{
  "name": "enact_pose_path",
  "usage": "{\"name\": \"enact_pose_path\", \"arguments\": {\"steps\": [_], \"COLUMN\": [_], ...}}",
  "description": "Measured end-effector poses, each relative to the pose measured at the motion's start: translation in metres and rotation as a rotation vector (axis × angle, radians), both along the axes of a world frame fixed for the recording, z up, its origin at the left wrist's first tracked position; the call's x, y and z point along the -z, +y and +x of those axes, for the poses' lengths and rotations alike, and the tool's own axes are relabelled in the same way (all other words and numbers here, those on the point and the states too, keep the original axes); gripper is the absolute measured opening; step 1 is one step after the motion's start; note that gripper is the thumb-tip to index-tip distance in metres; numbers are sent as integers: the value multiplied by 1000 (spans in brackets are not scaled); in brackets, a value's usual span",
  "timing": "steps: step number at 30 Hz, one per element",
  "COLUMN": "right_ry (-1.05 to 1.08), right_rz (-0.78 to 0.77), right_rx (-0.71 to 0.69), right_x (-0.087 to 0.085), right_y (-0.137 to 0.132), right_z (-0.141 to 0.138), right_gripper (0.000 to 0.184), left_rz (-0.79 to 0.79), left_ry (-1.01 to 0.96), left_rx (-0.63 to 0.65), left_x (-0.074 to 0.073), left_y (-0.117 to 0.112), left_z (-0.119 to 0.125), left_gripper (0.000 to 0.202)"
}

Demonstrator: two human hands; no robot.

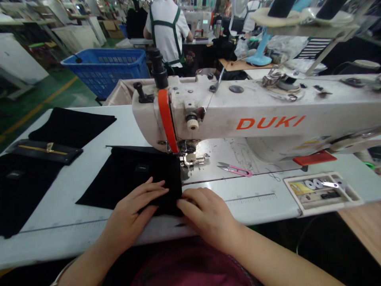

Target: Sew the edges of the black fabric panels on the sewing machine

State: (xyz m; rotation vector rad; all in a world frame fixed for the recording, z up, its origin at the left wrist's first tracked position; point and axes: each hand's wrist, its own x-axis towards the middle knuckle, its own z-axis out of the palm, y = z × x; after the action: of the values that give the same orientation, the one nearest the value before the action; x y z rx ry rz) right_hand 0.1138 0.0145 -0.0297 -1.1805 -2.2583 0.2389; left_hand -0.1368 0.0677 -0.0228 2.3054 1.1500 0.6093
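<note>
A black fabric panel (119, 178) with a small dark label (142, 169) lies on the sewing table, its right edge under the presser foot (190, 159) of a white sewing machine (220, 115). My left hand (133, 210) rests on the panel with its fingers stretched out over the cloth. At the panel's near right edge, my right hand (205, 212) is closed, thumb and fingers pinching the fabric edge. Pink-handled thread snips (236, 170) lie on the machine bed, right of the needle area.
More black fabric pieces (74, 125) lie at the left, with a dark zippered strip (44, 151) across them. A parts tray (323, 192) is set in the table's right side. Behind stand a blue basket (107, 69) and a seated person (168, 31).
</note>
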Motion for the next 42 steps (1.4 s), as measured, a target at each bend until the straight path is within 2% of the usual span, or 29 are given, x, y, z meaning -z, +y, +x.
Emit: {"name": "enact_pose_path", "arguments": {"steps": [4,6,9,14,17,21,27,31,35,39,42], "right_ry": [15,25,39,90,-26,-216,-280,-253,-244,-141,-27], "right_rz": [25,14,15,119,169,161,168,170,65,89,111], "right_rx": [27,62,54,-122,-203,-316,-379,-417,-361,-296,-257], "right_x": [4,5,3,-15,-31,-48,-61,-56,-36,-14,-3], "right_y": [-6,-7,-6,3,13,24,34,33,22,13,12], "right_z": [1,0,-2,-1,2,5,1,1,3,6,7], "right_gripper": [18,16,13,25,26,27,24,19,13,16,19], "left_rz": [-8,-1,-11,11,2,14,32,44,44,61,164], "left_ry": [-73,-76,-84,-136,-158,-151,-125,-114,-114,-54,86], "left_rx": [-264,-325,-324,-331,-303,-288,-278,-293,-243,-38,154], "left_x": [-3,-5,-4,-4,-5,-6,-6,-5,-5,-6,-9], "left_y": [0,1,0,-2,-3,-3,-3,-2,-3,-3,0], "left_z": [1,0,-2,-2,0,2,1,2,1,-1,2], "left_gripper": [26,26,24,22,21,22,24,24,23,33,40]}}
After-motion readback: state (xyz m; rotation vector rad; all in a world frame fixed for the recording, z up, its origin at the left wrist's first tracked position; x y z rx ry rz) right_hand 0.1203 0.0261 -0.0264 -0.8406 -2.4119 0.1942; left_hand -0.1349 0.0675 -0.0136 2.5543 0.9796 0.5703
